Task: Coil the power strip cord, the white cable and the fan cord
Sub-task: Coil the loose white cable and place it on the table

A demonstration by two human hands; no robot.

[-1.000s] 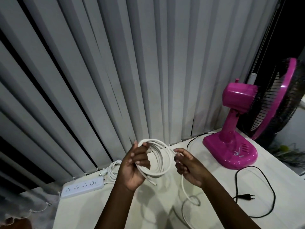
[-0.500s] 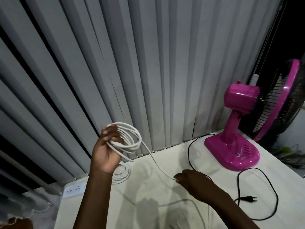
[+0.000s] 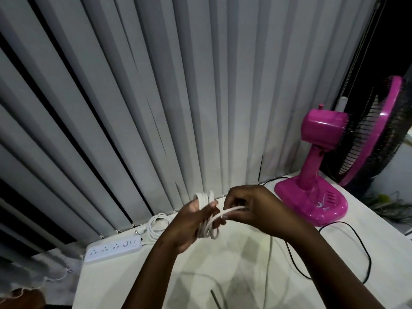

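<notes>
Here the left hand point(image 3: 189, 221) is curled round a bundle of loops of the white cable point(image 3: 206, 217), holding the coil upright above the table point(image 3: 245, 264), with the tops of the loops standing out above the fingers and the bottoms hanging below the palm. Just to the right of that grip, the right hand point(image 3: 252, 208) pinches a single strand of the same cable between thumb and fingertips; the strand runs straight from the pinch across to the coil, so the two hands are almost touching. Below the right hand a blurred length of the cable drops toward the table and trails off to the lower edge of the view. Left of and below the gripped coil lies the white power strip point(image 3: 113, 247), flat on the table near the blinds; its sockets and a round button show, but any writing on it is too small to read. The power strip cord point(image 3: 156, 226) sits already wound in loops just beside the strip's right end, between the strip and the left hand. To the right of the hands stands the pink fan point(image 3: 321, 175), its base bearing a pale swirl mark that cannot be read as lettering. The black fan cord point(image 3: 347, 248) lies loose on the table below the fan, curving in a wide open loop. Grey vertical blinds point(image 3: 156, 97) hang behind everything.
</notes>
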